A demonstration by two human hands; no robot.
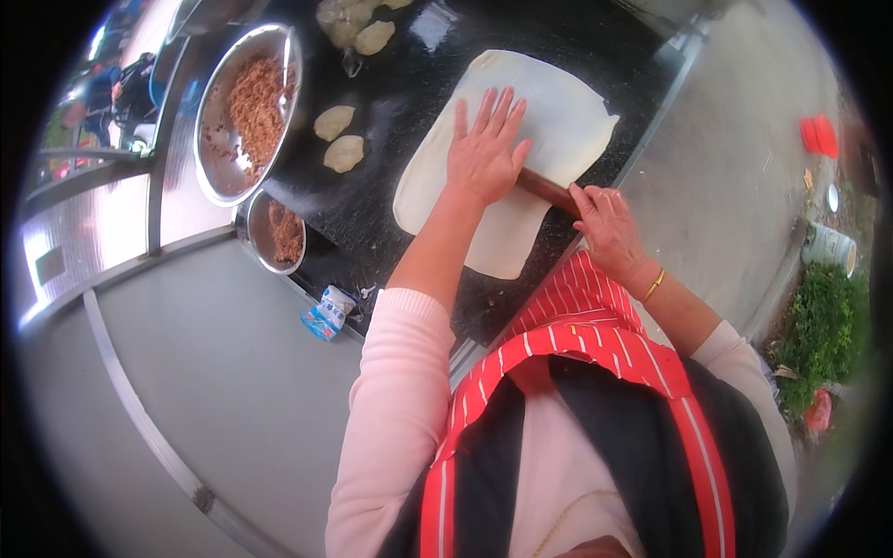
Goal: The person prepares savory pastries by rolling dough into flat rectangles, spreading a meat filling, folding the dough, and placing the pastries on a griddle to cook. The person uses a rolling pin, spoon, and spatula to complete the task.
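Observation:
A wide, thin sheet of pale dough (549, 104) lies spread on the dark worktop (372, 219). My left hand (486, 156) rests over the sheet, flat, with its fingers stretched out and spread. Just beside its palm, a brown wooden rolling pin (547, 191) crosses the dough at a slant; whether the pin continues under that palm I cannot tell. At the pin's near right end, close to the worktop's edge, my right hand (609, 228) has its fingers closed round it.
Left stands a big metal bowl (214, 177) of reddish-brown crumbly filling, with a smaller filled bowl (265, 251) below it. Small dough pieces (343, 153) lie nearby, others (375, 38) farther back. A blue-and-white packet (327, 313) sits at the worktop's near edge.

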